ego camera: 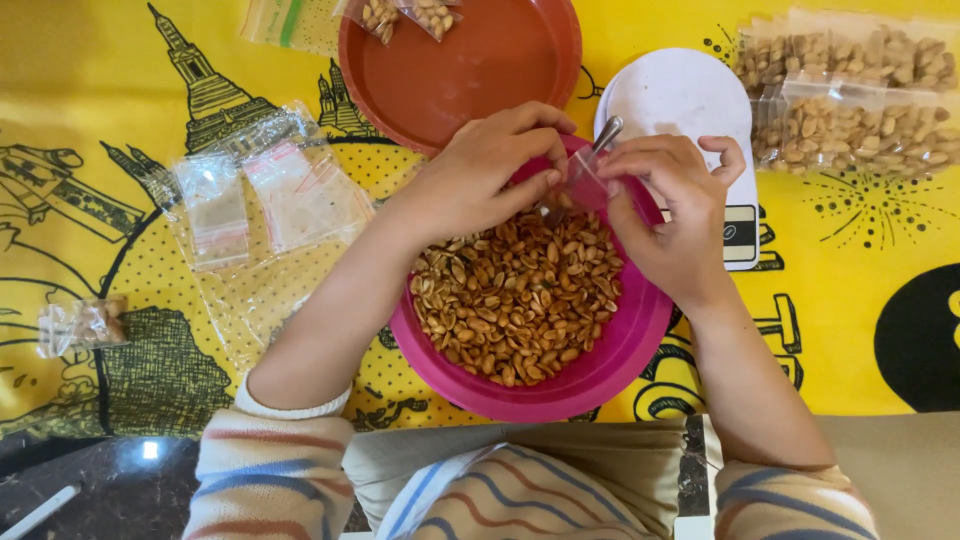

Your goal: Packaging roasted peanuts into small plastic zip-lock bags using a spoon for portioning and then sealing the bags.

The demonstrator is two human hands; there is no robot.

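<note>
Pink plastic sits under your work: the pink bowl (600,370) of roasted peanuts (515,300) rests at the near edge of the desk (880,250), on its yellow printed cloth. In the head view both your hands meet over the bowl's far rim. Your left hand (480,175) pinches one side of a small clear bag (583,183) between thumb and fingertips; your right hand (675,215) pinches the other side, fingers curled. The bag hangs just above the peanuts; which way its mouth faces I cannot tell. A metal spoon (603,135) shows between your hands, its handle slanting up and away toward the white scale (690,100); its long axis runs from the bowl to the far right, and its scoop end is hidden.

Beyond the bowl stands a brown round tray (470,70) holding two filled bags (410,15) at its far rim. Empty clear bags (270,195) lie spread to the left, well apart from your hands. Filled peanut bags (850,95) lie at the far right, beside the scale.
</note>
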